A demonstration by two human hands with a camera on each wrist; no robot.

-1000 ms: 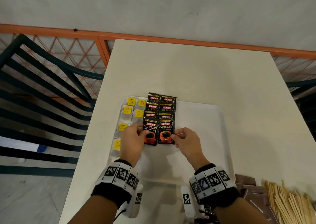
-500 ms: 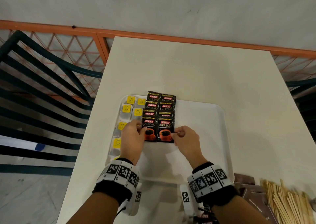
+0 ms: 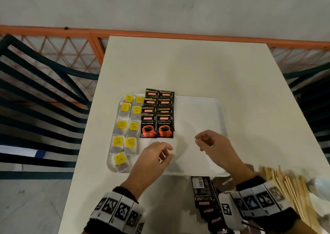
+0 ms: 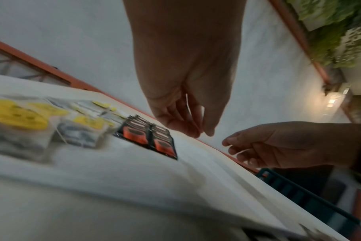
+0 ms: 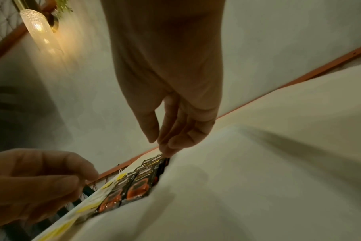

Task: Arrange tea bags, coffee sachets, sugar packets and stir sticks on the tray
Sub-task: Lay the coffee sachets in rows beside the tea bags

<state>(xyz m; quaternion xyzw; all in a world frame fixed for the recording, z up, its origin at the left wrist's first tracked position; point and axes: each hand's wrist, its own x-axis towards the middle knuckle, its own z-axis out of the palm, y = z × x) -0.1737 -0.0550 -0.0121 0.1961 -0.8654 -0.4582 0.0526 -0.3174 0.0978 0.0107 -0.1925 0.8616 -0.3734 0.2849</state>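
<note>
A white tray point(image 3: 201, 108) lies on the table. Tea bags with yellow tags point(image 3: 125, 128) fill its left edge in two columns. Black coffee sachets point(image 3: 158, 115) overlap in two columns beside them, also seen as coffee sachets point(image 4: 153, 140) and coffee sachets point(image 5: 132, 187) in the wrist views. My left hand point(image 3: 157, 155) hovers over the tray just below the sachets, fingers loosely curled and holding nothing. My right hand point(image 3: 209, 142) hovers to the right of it, also empty. More coffee sachets point(image 3: 205, 196) and brown packets point(image 3: 223, 182) lie on the table under my right wrist.
A pile of wooden stir sticks point(image 3: 289, 190) lies at the table's near right corner beside a pale bowl point(image 3: 321, 187). Dark slatted chairs point(image 3: 35, 90) stand left and right of the table. An orange railing point(image 3: 160, 34) runs behind it.
Both hands have let go of the two front coffee sachets and drawn back toward me; the right hand has also moved rightward. The sachets stay in place on the tray.
</note>
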